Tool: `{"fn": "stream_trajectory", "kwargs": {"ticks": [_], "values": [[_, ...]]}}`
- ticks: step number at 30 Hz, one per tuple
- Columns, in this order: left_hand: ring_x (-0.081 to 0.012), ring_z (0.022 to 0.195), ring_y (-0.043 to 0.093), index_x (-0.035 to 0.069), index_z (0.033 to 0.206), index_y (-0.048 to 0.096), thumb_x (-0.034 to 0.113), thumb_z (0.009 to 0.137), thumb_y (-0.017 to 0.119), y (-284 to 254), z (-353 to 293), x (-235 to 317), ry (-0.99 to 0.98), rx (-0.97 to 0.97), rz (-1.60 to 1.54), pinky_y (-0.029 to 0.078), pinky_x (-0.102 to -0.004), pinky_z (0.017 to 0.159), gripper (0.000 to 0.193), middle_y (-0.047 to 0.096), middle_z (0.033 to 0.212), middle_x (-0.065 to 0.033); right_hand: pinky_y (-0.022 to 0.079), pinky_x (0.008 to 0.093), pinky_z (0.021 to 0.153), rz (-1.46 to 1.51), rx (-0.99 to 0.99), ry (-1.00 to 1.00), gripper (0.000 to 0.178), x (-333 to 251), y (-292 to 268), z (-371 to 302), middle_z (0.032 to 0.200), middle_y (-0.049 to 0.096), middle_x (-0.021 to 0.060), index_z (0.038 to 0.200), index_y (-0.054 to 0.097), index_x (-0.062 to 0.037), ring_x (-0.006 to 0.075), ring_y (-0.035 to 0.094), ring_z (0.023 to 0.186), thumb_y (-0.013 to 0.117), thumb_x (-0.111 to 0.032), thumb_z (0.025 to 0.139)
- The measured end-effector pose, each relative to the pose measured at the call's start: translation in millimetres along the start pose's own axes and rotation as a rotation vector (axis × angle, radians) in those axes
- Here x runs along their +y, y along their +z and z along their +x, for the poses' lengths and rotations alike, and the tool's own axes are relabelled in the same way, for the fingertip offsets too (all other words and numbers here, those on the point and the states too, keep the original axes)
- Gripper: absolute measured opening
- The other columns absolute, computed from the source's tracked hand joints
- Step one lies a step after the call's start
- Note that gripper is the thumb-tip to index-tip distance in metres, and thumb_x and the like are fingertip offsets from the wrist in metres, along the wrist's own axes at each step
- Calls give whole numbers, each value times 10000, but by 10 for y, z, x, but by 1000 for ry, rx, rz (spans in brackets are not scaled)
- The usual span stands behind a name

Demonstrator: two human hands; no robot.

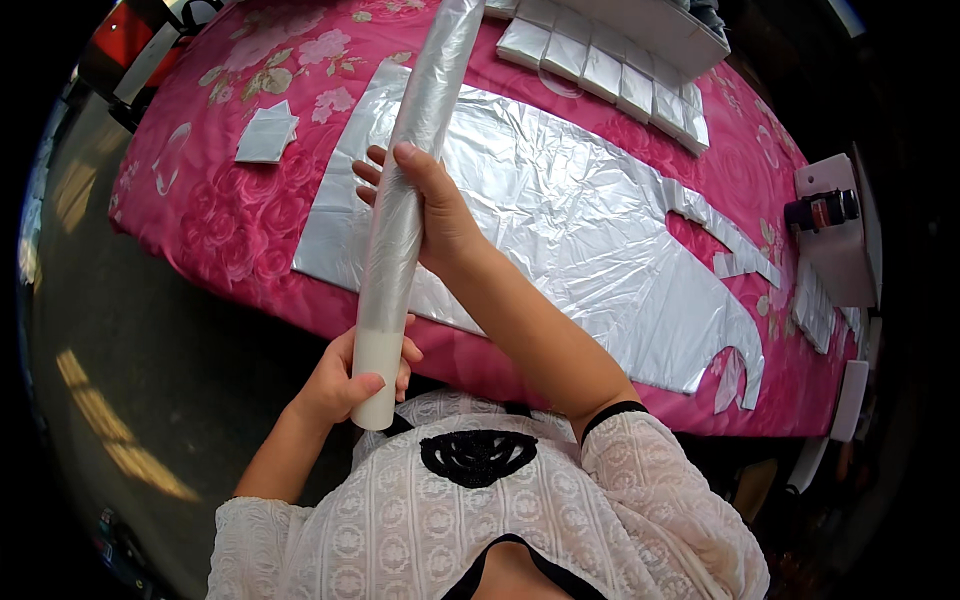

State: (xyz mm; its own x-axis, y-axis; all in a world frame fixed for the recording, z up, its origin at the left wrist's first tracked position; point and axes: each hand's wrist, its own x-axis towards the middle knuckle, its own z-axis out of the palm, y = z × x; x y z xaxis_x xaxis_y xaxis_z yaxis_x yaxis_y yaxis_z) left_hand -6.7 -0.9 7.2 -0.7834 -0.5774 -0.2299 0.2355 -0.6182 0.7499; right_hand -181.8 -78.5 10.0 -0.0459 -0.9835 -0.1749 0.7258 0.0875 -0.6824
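Observation:
A long roll of clear plastic film (395, 250) slants up and away from my body, over the near edge of the table. My left hand (345, 378) grips its lower end, where the white core shows, thumb in front. Higher up, my right hand (435, 205) holds the roll from the right side, thumb on top and fingertips showing past the left side. Under and right of the roll, a large silvery-white plastic sheet (560, 220) lies spread and creased. Strap-like strips and curved cut-outs form its right end.
A pink floral cloth (240, 220) covers the table. A small stack of white squares (266, 134) lies at left. Folded white plastic packs (610, 65) line the back beside a white box (665, 35). At right, a dark bottle (822, 210) stands by a pale box (840, 255).

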Motion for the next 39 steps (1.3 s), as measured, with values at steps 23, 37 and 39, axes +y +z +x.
{"fn": "stream_trajectory", "kwargs": {"ticks": [23,37,39], "values": [[-123,594,532,9,1006,431,187,691,685,979,554,-222,-222,-145,142,445,-254,552,443,507,718,-42,360,175,492,-384,67,-199,328,-1061,-812,-1305,623,477,-35,765,548,-53,48,445,563,780,-264,668],[-132,623,525,20,1026,421,186,712,667,1071,551,-238,-135,-122,162,447,-265,568,432,507,750,-51,387,183,496,-376,-119,-131,167,-900,-1036,-1578,651,584,16,690,578,-36,44,489,563,733,-99,706],[-130,619,523,21,1022,420,183,712,665,1077,563,-263,-160,-154,152,447,-267,565,426,505,748,-51,383,181,490,-342,-141,-121,167,-836,-1063,-1557,647,582,19,688,577,-39,47,487,561,732,-98,706]]}}
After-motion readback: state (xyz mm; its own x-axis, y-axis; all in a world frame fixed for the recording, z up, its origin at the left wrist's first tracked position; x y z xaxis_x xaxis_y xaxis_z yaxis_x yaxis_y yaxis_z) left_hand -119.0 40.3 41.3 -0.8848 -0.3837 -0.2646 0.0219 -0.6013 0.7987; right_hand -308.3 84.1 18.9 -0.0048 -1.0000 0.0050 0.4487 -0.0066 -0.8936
